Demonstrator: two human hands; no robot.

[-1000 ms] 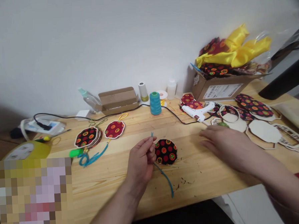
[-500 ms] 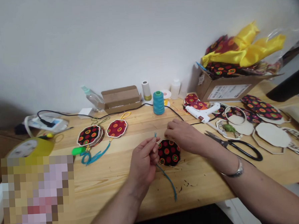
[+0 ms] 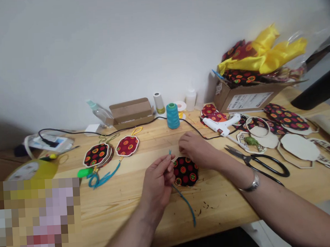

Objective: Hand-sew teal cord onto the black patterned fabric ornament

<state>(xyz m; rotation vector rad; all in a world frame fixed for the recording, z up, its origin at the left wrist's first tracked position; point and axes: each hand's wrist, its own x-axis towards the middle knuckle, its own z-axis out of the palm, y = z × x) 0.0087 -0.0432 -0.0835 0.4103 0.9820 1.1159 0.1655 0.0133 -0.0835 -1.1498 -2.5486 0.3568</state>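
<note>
My left hand (image 3: 160, 175) is closed in a pinch on a blue cord (image 3: 185, 200). A short tip of the cord sticks up above the thumb and forefinger, and its long tail hangs down onto the table. Just right of it is my right hand (image 3: 195, 148), its fingers bent and close together. Whatever they pinch is too small or hidden to make out. Below and between both hands lies a black fabric-covered piece (image 3: 186, 171) with red and orange round motifs and a scalloped edge; the hands hide part of its upper and left edges.
Black-handled scissors (image 3: 248, 158) lie open-bladed at right, near a white glue gun (image 3: 222, 125) and pale cut-out shapes (image 3: 299, 147). Behind stand a blue thread cone (image 3: 172, 116) and a cardboard box (image 3: 242, 95) of fabric. Corded patterned pieces (image 3: 97, 155) are stacked at left.
The view has shifted slightly, moving the scene a little left and down. Both hands keep nearly the same pose, with the right fingers a touch further left.
</note>
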